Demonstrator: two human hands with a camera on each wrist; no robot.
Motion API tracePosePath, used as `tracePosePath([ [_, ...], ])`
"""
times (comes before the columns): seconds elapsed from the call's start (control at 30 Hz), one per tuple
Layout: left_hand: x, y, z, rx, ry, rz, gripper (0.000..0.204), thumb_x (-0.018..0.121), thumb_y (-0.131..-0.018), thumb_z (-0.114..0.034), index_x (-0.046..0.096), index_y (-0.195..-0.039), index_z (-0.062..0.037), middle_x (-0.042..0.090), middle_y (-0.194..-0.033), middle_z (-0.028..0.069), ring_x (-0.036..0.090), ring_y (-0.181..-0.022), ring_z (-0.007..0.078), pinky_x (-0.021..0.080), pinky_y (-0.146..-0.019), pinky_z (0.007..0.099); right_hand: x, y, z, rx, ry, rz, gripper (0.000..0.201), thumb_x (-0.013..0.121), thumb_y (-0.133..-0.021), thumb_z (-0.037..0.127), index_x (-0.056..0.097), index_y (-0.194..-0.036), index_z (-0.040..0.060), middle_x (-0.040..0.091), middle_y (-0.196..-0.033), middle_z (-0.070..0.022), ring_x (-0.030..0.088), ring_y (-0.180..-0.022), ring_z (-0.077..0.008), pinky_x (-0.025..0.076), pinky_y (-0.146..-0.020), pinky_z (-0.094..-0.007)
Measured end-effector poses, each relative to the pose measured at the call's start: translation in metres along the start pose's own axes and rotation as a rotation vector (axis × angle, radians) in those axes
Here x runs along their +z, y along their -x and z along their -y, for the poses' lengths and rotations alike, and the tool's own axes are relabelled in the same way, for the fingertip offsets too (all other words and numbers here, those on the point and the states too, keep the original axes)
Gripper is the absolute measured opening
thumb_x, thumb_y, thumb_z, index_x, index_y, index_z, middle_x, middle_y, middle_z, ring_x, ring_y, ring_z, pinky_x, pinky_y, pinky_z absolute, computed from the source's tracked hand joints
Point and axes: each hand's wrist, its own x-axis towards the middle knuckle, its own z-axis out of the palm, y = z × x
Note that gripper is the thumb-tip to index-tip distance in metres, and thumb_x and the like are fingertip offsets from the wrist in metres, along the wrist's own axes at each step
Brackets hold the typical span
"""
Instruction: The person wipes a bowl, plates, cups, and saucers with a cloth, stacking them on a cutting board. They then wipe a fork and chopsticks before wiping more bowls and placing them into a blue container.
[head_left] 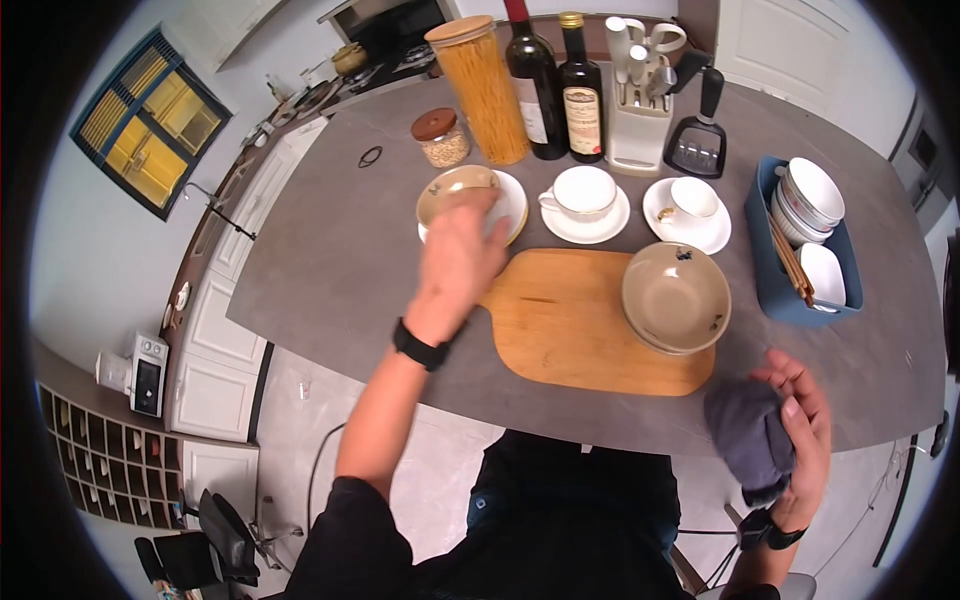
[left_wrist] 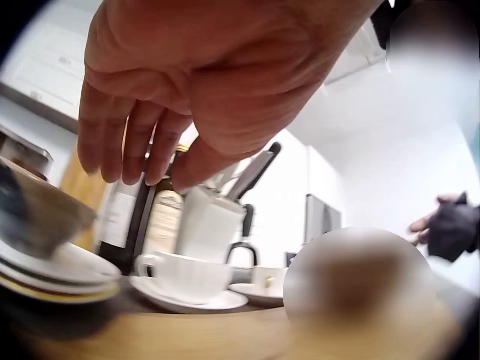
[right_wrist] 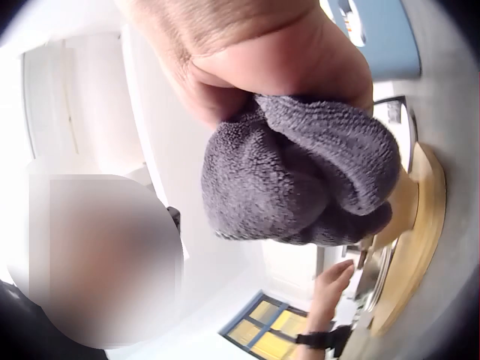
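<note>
My left hand (head_left: 456, 262) reaches over a beige bowl (head_left: 438, 196) that sits on stacked white plates (head_left: 515, 208). Seen in the left wrist view, its fingers (left_wrist: 135, 142) hang extended with nothing in them, and the bowl is off to the left. My right hand (head_left: 808, 430) holds a bunched dark grey towel (head_left: 748, 430) at the table's front edge. The right wrist view has the towel (right_wrist: 300, 172) folded below the palm, hiding most of the fingers. Another beige bowl (head_left: 675, 300), apparently stacked, stands on the right part of a wooden cutting board (head_left: 560, 330).
Behind the board are a white cup (head_left: 585, 190) and a small cup (head_left: 692, 200) on saucers. Farther back stand a pasta jar (head_left: 480, 95), a grain jar (head_left: 440, 138), two bottles (head_left: 582, 100) and a knife block (head_left: 640, 130). A blue bin (head_left: 770, 270) holds bowls and chopsticks.
</note>
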Motion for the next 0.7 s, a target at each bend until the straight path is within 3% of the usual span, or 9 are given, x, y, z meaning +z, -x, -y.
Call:
tracePosePath([
  [0.23,-0.003,0.015,0.05,-0.193,-0.143,0.194,0.021,0.072,-0.087,-0.009,0.075,-0.106,-0.0006,0.072,-0.1,0.0259,0.069,-0.097,0.0437,0.054,-0.088,0.0476,0.051,0.047,-0.025,0.783,-0.896,-0.085,0.081,0.043,-0.104,0.063,0.047,-0.146,-0.0055,0.063,-0.136,-0.0196,0.064,-0.123,-0.0316,0.05,-0.107,-0.0411],
  [0.3,-0.009,0.016,0.049,-0.15,-0.208,0.159,0.021,0.071,-0.087,-0.009,0.075,-0.106,-0.0003,0.071,-0.093,0.0272,0.068,-0.091,0.0452,0.054,-0.085,0.0495,0.052,0.053,-0.04,0.735,-1.275,0.315,0.084,0.045,-0.103,0.063,0.039,-0.151,-0.0059,0.056,-0.144,-0.0192,0.061,-0.127,-0.0319,0.051,-0.108,-0.0451],
  [0.37,-0.011,0.019,0.053,-0.101,-0.209,0.114,0.023,0.072,-0.088,-0.01,0.075,-0.109,-0.0012,0.069,-0.09,0.0284,0.067,-0.083,0.0442,0.054,-0.078,0.0467,0.066,0.059,-0.03,0.736,-1.082,0.255,0.083,0.05,-0.102,0.059,0.038,-0.151,-0.0067,0.056,-0.144,-0.0212,0.065,-0.12,-0.0326,0.057,-0.095,-0.0453],
  [0.43,-0.031,0.02,0.03,-0.366,-0.039,0.124,0.021,0.073,-0.09,-0.013,0.075,-0.108,-0.0014,0.067,-0.084,0.0284,0.066,-0.075,0.0384,0.054,-0.075,0.0369,0.075,0.058,-0.017,0.741,-0.892,0.204,0.084,0.054,-0.1,0.056,0.037,-0.152,-0.0075,0.056,-0.143,-0.0232,0.069,-0.113,-0.0333,0.063,-0.083,-0.0456],
  [0.47,-0.045,0.02,0.014,-0.447,-0.01,0.169,0.025,0.073,-0.095,-0.015,0.074,-0.112,0.0021,0.074,-0.086,0.0213,0.066,-0.071,0.0222,0.051,-0.077,0.0274,0.078,0.055,-0.012,0.609,-0.744,0.201,0.084,0.058,-0.099,0.052,0.035,-0.153,-0.0075,0.052,-0.146,-0.0241,0.067,-0.117,-0.0336,0.061,-0.089,-0.0457],
  [0.5,-0.046,0.027,0.011,-0.45,-0.012,0.161,0.025,0.073,-0.095,-0.015,0.074,-0.112,0.0021,0.074,-0.086,0.0213,0.066,-0.071,0.0222,0.051,-0.077,0.0274,0.08,0.05,-0.007,0.476,-0.597,0.2,0.084,0.062,-0.097,0.048,0.033,-0.154,-0.0075,0.049,-0.15,-0.025,0.065,-0.122,-0.034,0.059,-0.095,-0.0459],
  [0.6,-0.068,0.047,-0.013,-0.48,0.828,0.026,0.024,0.07,-0.101,-0.014,0.072,-0.115,0.006,0.065,-0.081,-0.0089,0.047,-0.071,-0.0013,0.036,-0.061,0.0202,0.103,0.03,0.016,0.139,-0.521,0.053,0.087,0.071,-0.092,0.036,0.03,-0.156,-0.0069,0.047,-0.152,-0.0264,0.058,-0.132,-0.0347,0.049,-0.11,-0.0468],
  [0.63,-0.075,0.053,-0.025,-0.48,0.828,0.019,0.024,0.07,-0.101,-0.014,0.072,-0.115,0.006,0.065,-0.081,-0.0089,0.047,-0.071,-0.0013,0.036,-0.061,0.0202,0.111,0.024,0.017,0.136,-0.519,0.059,0.087,0.071,-0.092,0.036,0.03,-0.156,-0.0069,0.047,-0.152,-0.0264,0.058,-0.132,-0.0347,0.049,-0.11,-0.0468],
  [0.7,-0.083,0.067,-0.046,-0.465,1.061,0.082,0.024,0.069,-0.101,-0.013,0.072,-0.118,0.0035,0.066,-0.082,-0.0085,0.047,-0.071,-0.0021,0.034,-0.06,0.019,0.128,0.01,0.015,-0.24,-0.525,0.008,0.076,0.067,-0.095,0.015,0.029,-0.158,-0.0049,0.043,-0.156,-0.0219,0.049,-0.141,-0.0339,0.039,-0.117,-0.0458],
])
